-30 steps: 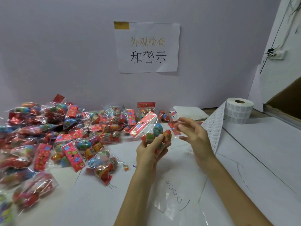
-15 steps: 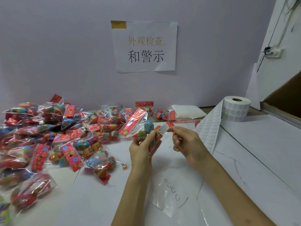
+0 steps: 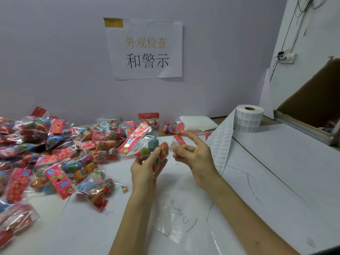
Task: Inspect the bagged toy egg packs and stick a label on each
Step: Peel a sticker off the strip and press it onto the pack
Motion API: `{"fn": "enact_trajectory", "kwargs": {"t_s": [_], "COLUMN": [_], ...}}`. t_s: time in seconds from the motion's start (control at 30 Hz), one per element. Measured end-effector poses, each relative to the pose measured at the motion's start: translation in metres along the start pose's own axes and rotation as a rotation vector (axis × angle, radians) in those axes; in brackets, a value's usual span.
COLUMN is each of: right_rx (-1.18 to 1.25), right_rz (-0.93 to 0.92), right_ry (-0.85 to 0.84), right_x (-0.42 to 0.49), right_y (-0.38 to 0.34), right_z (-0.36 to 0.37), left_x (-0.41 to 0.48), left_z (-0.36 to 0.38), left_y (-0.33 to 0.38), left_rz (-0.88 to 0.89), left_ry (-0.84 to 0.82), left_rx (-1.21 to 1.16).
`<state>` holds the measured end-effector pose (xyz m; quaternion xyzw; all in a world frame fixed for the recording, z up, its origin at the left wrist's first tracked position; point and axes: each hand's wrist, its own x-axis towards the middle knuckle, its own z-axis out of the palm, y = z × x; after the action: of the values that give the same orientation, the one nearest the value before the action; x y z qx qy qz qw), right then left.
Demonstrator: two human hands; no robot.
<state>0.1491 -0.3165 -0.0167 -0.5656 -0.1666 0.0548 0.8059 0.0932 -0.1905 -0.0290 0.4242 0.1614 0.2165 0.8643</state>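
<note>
L hand (image 3: 145, 170) is up over the white paper-covered tabletop (image 3: 276, 162), fingers curled round a held pack (image 3: 147, 144): crinkly clear bag, glossy rounded eggs, flat pink flowered card header tilted up-left. R hand (image 3: 195, 157) just beside it, thumb & a finger pinching a small white rectangular label (image 3: 173, 146) at the bag's right edge, index finger straight. Pile of packs (image 3: 64, 153) heaped left; label roll (image 3: 249, 116) back right, strip trailing.
</note>
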Motion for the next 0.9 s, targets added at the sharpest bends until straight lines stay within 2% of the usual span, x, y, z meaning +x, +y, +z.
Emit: {"fn": "enact_trajectory", "kwargs": {"t_s": [0.33,0.5,0.63,0.9], "right_rx": [-0.245,-0.18,-0.202,-0.277], "right_rz": [-0.135,-0.172,-0.12,-0.178], "right_ry": [0.03,0.002,-0.004,0.079], "right_x": [0.003,0.003,0.003,0.0], "right_y": [-0.001,-0.003,0.0,0.01], "right_z": [-0.006,-0.009,-0.007,0.0], "left_x": [-0.003,-0.004,-0.006,-0.007], "left_z": [0.0,0.001,0.002,0.007], "left_y": [0.004,0.004,0.003,-0.002], "left_rz": [-0.002,-0.012,-0.024,-0.028], "left_ry": [0.046,0.039,-0.006,-0.04], "left_rx": [0.035,0.026,0.037,0.07]}}
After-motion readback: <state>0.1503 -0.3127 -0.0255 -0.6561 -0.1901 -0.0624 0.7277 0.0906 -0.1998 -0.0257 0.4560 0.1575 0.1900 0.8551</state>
